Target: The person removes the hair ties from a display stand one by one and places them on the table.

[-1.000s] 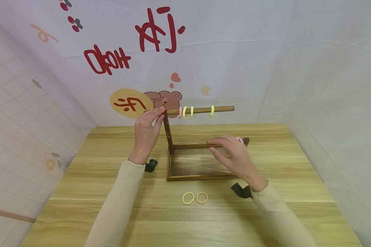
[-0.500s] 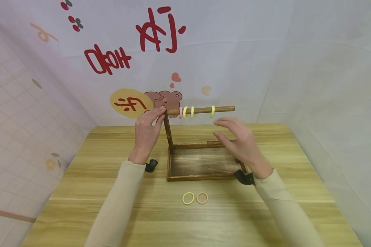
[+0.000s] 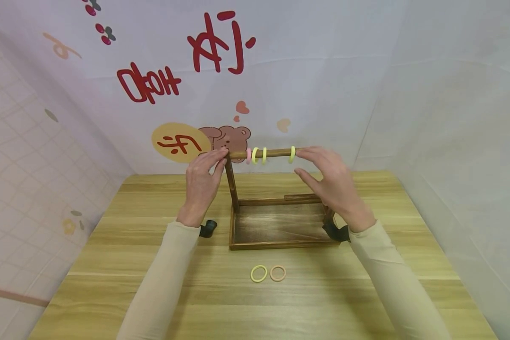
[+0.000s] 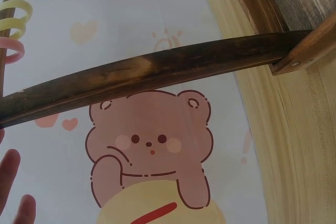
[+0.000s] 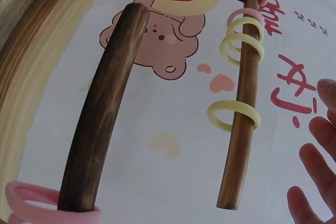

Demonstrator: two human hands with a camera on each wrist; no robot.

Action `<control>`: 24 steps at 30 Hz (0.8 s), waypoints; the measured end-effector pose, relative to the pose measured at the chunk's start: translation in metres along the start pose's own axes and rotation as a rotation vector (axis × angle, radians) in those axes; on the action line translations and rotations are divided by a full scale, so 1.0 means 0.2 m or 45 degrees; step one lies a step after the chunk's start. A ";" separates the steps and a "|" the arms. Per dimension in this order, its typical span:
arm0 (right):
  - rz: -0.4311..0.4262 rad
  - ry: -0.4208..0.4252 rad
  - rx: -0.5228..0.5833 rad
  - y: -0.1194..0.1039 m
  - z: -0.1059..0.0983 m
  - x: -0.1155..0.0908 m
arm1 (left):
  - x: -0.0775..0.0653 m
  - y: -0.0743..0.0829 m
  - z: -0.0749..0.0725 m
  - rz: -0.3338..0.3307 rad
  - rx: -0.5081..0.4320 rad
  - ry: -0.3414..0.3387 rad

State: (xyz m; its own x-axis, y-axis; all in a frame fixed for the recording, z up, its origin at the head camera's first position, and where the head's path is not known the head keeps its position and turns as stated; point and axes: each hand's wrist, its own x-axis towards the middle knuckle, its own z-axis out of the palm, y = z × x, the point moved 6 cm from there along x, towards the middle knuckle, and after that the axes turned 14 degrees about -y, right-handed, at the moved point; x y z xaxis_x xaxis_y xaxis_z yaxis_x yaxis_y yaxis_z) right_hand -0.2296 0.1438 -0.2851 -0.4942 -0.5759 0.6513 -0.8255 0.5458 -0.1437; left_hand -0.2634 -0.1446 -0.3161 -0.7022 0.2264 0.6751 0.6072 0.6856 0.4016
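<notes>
A wooden stand (image 3: 232, 184) has an upper bar (image 3: 276, 153) carrying a pink ring (image 3: 248, 156) and several yellow rings. One yellow ring (image 3: 292, 155) hangs apart, nearer the bar's free end. At the top corner of the post, my left hand (image 3: 202, 182) pinches the stand between thumb and fingers. My right hand (image 3: 333, 182) is beside the free end of the upper bar, fingers extended and thumb apart, close to the lone yellow ring. In the right wrist view those fingers hold nothing. A pink ring (image 5: 52, 214) hangs on the lower bar (image 5: 105, 114).
A yellow ring (image 3: 259, 274) and an orange ring (image 3: 277, 273) lie side by side on the wooden table (image 3: 246, 311), in front of the stand's tray base (image 3: 276, 245). Behind stands a white printed backdrop (image 3: 323, 71); white sheets flank both sides.
My right hand has risen from the lower bar to the free end of the upper bar. My left hand stays at the post's top, and the rings on the upper bar keep their places.
</notes>
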 end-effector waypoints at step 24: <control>0.230 -0.167 -0.043 0.16 0.08 0.06 | 0.00 0.00 0.00 -0.002 -0.012 0.003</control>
State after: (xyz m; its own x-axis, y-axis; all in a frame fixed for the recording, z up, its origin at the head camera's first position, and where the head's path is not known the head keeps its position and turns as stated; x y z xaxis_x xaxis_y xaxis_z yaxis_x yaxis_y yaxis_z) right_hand -0.2673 0.1442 -0.2942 -0.6662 -0.5402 0.5141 -0.7119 0.6659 -0.2229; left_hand -0.2638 -0.1449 -0.3172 -0.7022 0.2235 0.6760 0.6096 0.6792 0.4086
